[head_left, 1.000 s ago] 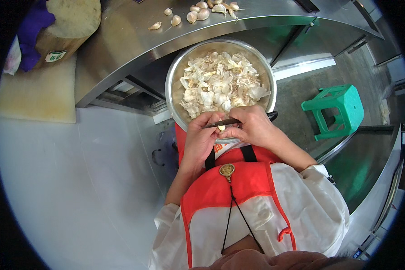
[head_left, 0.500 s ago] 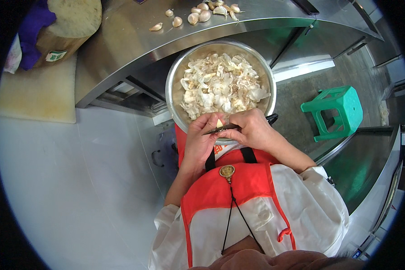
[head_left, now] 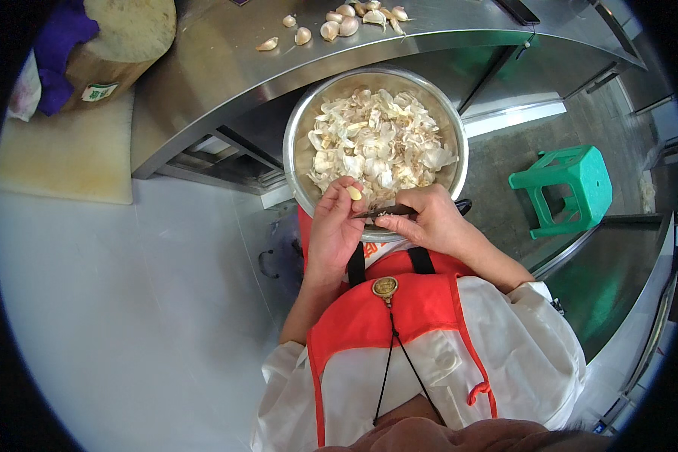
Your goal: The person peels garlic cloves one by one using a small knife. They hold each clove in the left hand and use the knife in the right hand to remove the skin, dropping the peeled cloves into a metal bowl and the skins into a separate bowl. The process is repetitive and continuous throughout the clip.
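Observation:
My left hand (head_left: 337, 226) pinches a pale peeled garlic clove (head_left: 354, 193) at its fingertips, over the near left rim of a steel bowl (head_left: 291, 143). Just to its right, my right hand (head_left: 437, 218) is closed around a knife (head_left: 388, 212). The dark blade points left toward my left fingers, and the black handle end sticks out behind the hand. Loose garlic skins (head_left: 380, 143) lie heaped in the bowl, which rests at my lap. Beyond it, several unpeeled garlic cloves (head_left: 348, 26) sit on the counter's edge.
The steel counter (head_left: 218, 60) curves across the far side. At the far left, a round wooden chopping block (head_left: 120, 45) stands by a pale cutting board (head_left: 68, 158), with purple cloth (head_left: 56, 56) beside it. A green plastic stool (head_left: 572, 188) is on the floor at right.
My left hand has drawn the clove up and away from the knife, so a gap now shows between them. My right hand still grips the knife, slightly to the right.

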Demonstrator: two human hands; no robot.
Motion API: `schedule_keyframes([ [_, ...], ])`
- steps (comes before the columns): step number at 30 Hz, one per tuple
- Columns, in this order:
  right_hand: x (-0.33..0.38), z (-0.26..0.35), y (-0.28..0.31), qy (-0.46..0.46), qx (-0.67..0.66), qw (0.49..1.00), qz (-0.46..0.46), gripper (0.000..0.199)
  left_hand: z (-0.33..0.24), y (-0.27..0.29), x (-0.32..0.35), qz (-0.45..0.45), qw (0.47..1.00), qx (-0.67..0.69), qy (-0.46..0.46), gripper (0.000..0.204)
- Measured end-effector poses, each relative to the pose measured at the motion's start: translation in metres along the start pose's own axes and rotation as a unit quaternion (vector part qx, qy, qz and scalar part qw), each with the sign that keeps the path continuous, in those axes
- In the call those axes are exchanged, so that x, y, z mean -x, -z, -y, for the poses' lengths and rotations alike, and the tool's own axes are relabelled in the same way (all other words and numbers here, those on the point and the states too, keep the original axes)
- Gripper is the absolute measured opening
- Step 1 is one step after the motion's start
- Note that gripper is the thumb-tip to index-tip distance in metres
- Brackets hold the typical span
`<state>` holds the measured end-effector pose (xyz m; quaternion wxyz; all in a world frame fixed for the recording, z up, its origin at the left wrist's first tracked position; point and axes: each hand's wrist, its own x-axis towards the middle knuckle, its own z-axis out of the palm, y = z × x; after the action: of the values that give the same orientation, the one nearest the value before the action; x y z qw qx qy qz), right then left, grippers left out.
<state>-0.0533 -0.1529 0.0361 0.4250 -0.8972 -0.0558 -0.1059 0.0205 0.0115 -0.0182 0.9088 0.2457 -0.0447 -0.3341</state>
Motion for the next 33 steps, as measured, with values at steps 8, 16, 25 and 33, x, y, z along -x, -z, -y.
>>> schedule_keyframes([
  [8,-0.003,-0.008,0.000,-0.094,-0.046,0.994,-0.035,0.037,-0.001,0.004,-0.001,-0.037,0.999,0.039,0.005,0.021],
  [16,-0.011,-0.008,0.003,-0.117,-0.073,0.987,-0.087,0.035,0.001,-0.007,0.000,-0.104,0.993,-0.056,0.004,0.031],
  [25,-0.011,-0.005,0.004,-0.100,-0.069,0.992,-0.035,0.026,0.001,-0.017,0.001,-0.055,0.990,-0.122,-0.034,0.025],
  [33,-0.014,-0.002,0.007,-0.087,-0.089,0.992,0.008,0.030,0.001,-0.012,0.001,-0.052,0.992,-0.109,-0.023,0.024],
])
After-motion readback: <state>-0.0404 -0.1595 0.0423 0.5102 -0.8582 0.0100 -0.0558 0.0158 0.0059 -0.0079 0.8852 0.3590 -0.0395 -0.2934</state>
